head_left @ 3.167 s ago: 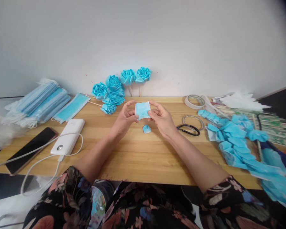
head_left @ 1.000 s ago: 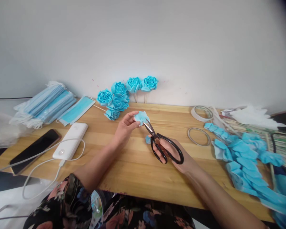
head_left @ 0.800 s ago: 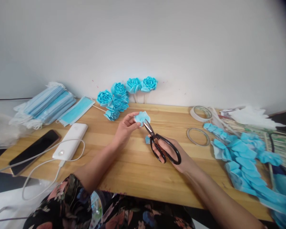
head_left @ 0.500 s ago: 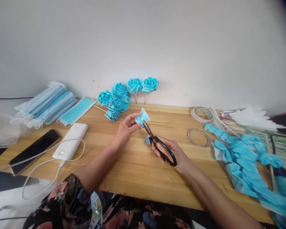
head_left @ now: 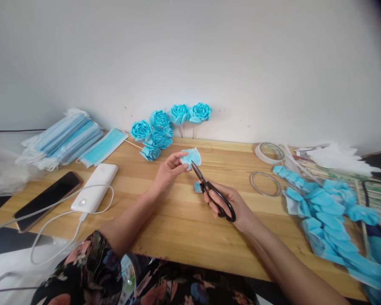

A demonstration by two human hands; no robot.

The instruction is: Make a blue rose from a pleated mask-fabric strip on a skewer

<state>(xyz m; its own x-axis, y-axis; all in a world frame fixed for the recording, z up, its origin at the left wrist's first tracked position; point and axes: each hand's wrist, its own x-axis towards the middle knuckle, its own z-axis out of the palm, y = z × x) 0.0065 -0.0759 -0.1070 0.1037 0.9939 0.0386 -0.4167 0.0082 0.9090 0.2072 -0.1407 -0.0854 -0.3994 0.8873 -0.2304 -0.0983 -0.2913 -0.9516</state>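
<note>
The wooden table (head_left: 178, 237) spreads out before me, its back edge meeting the wall. Along its right side, down toward the near right corner, lies a heap of pleated blue strips (head_left: 328, 216). Near the back left corner sits a stack of masks (head_left: 63, 140), with a single mask (head_left: 103, 148) just beside it. The blue flowers (head_left: 158, 131) cluster at the back edge, left of its middle, two of them upright on sticks. By the left edge lie a dark phone (head_left: 49, 201) and, next to it, a white power bank (head_left: 97, 186) with its cable plugged in.

My right hand (head_left: 231, 201) is closed round the black-handled scissors (head_left: 198, 173), its fingers in the loops and the blades nearly together. Toward the back right corner rests a tape roll (head_left: 259, 156), with a thin grey ring (head_left: 268, 195) in front. Above the middle of the table, my left hand (head_left: 169, 169) pinches a blue piece (head_left: 192, 156) between thumb and fingers; the blade tips overlap its lower edge. Smallest is a folded blue scrap (head_left: 197, 187) on the tabletop, partly hidden behind the scissors.
</note>
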